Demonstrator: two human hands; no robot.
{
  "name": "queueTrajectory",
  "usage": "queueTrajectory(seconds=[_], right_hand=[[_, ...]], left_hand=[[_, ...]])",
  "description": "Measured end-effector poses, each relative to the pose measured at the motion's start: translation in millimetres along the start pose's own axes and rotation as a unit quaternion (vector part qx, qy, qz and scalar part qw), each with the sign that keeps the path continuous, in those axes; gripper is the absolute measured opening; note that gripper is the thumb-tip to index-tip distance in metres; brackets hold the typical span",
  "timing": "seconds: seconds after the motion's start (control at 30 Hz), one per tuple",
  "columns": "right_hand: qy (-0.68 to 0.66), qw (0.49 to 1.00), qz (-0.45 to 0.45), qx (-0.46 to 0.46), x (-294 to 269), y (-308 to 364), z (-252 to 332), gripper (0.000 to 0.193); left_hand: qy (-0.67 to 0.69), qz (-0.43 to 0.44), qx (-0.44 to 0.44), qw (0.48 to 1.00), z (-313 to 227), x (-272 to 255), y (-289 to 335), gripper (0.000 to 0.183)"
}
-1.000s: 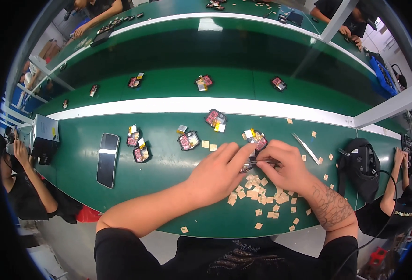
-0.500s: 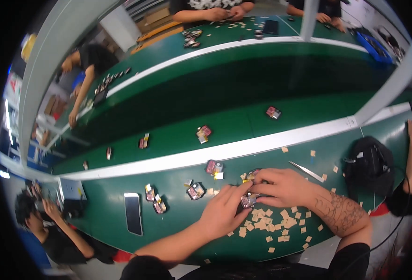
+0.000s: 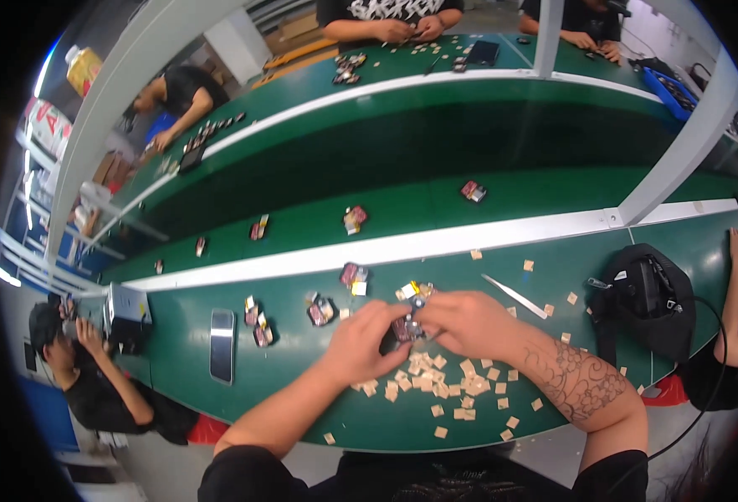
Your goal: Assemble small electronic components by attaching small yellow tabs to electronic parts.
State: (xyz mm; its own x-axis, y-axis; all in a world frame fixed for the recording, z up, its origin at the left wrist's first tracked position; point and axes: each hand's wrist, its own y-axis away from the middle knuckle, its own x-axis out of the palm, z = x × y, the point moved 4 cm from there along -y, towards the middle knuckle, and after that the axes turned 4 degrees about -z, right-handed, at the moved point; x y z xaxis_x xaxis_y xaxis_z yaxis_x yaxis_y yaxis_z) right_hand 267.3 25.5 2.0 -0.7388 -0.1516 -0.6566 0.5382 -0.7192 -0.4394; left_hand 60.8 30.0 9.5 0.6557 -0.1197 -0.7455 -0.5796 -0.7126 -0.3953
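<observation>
Between my two hands, above the green tabletop, is a small electronic module [image 3: 405, 328] with a dark reddish face and silvery parts. My left hand [image 3: 359, 341] grips its left side, fingers bent. From the right, my right hand [image 3: 463, 322] pinches its upper right part; the fingertips are partly hidden. Just beyond the fingers lies another module with a yellow tab [image 3: 411, 290], partly covered by the right hand. Close to my hands, a scattered pile of small tan square pieces [image 3: 444, 383] spreads over the table.
More modules [image 3: 320, 310] lie left of my hands, near a phone [image 3: 222, 345]. Tweezers [image 3: 515, 296] and a black bag [image 3: 649, 293] are to the right. Past a white rail [image 3: 402, 251], a green belt [image 3: 302, 222] carries several modules. Co-workers sit around.
The whole view has shifted, so the table sits higher and further left in it. My hands stay together on the module, and more of its reddish face shows between them.
</observation>
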Motion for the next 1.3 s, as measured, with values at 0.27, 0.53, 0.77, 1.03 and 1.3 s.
queueTrajectory(seconds=[0.27, 0.53, 0.77, 1.03, 1.3], right_hand=[[-0.048, 0.998, 0.008, 0.049, -5.3, -10.1, 2.7, 0.02], [-0.063, 0.996, 0.036, 0.046, -5.9, -4.8, -1.4, 0.024], [-0.049, 0.992, 0.082, 0.083, -7.8, -10.5, 13.6, 0.025], [-0.056, 0.984, 0.112, 0.126, 16.9, -29.8, 40.0, 0.022], [0.008, 0.986, 0.024, 0.163, 13.4, -35.9, 57.8, 0.022]], left_hand=[[-0.039, -0.035, 0.025, 0.998, 0.0, -6.9, 3.0, 0.032], [-0.053, -0.036, 0.06, 0.996, -3.3, -6.8, 13.3, 0.021], [-0.001, 0.0, 0.078, 0.997, -1.8, -10.2, 23.7, 0.026], [-0.015, 0.03, 0.103, 0.994, 16.6, -33.3, 51.6, 0.026], [-0.003, 0.059, 0.12, 0.991, 18.8, -44.4, 32.1, 0.023]])
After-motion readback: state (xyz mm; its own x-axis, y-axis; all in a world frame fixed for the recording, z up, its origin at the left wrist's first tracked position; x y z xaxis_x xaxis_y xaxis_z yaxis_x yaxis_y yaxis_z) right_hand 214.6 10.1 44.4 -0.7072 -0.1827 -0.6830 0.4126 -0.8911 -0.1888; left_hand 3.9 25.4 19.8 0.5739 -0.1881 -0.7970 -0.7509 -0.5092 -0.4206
